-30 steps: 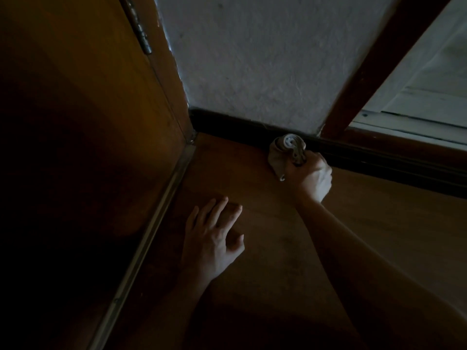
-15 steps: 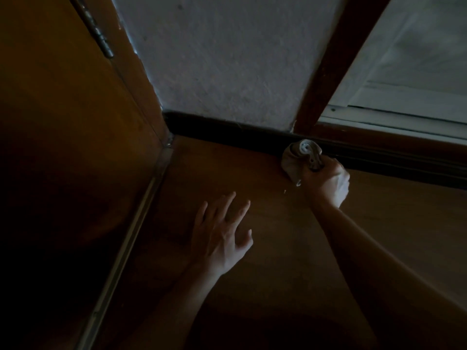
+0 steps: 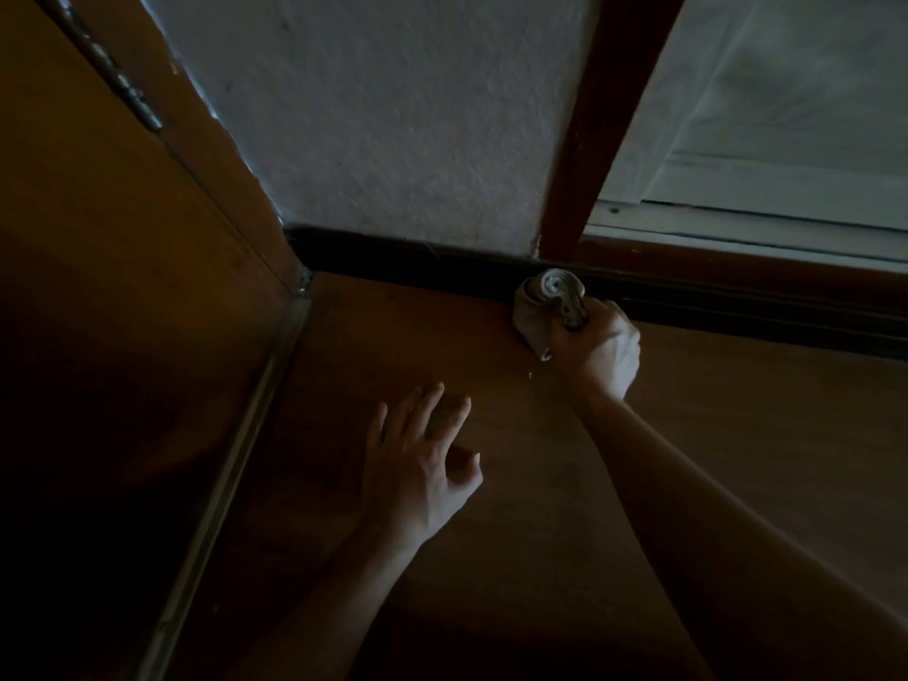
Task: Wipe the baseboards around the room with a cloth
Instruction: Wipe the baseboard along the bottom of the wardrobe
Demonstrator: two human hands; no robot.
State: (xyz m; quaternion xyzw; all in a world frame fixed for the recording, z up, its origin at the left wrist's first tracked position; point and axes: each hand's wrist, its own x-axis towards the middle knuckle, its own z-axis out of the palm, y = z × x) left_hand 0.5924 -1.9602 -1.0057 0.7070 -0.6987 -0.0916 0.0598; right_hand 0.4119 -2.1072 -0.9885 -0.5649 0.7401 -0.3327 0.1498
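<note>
The right hand (image 3: 597,349) holds a bunched grey cloth (image 3: 545,304) in a closed grip, pressing it against the dark baseboard (image 3: 417,260) at the far side of the wooden floor (image 3: 491,557), just below the brown post (image 3: 589,140) beside the white wall (image 3: 383,115). The left hand (image 3: 417,464) is nearer and to the left, fingers spread apart over the floor and holding nothing; whether it touches the boards is unclear in the dim light.
</note>
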